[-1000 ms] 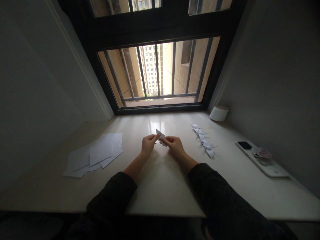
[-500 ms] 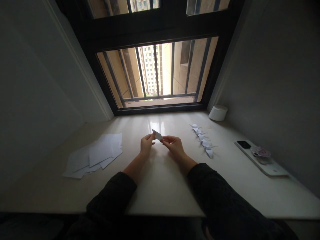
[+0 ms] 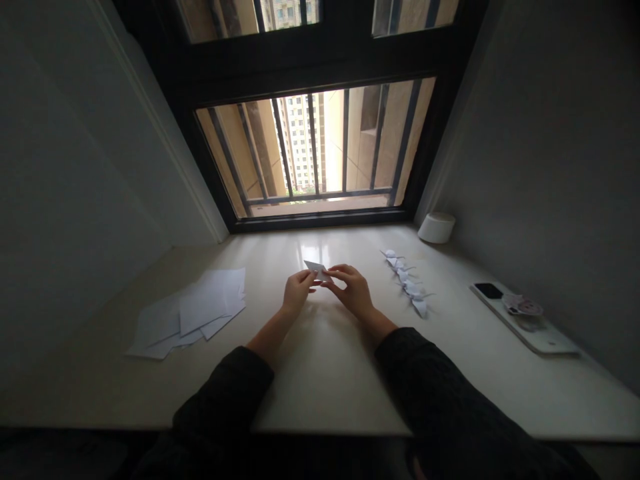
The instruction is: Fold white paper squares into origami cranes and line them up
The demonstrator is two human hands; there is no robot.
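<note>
A small piece of folded white paper is held between my two hands, above the middle of the pale sill. My left hand pinches its lower left side. On its right end, the thumb and fingers of my right hand are closed. The paper has a pointed left corner; its lower part is partly hidden by my fingers. To the right of my right hand stands a row of several small folded paper figures with thin points sticking out.
Loose white paper sheets lie overlapping on the left. On the right rests a phone with a round grip on its back. A white cup-like object stands by the right wall. A dark-framed window borders the sill at the back.
The folded paper has tilted flatter in my hands. My right hand's fingers have shifted up and over its right end, and the left hand has moved slightly right.
</note>
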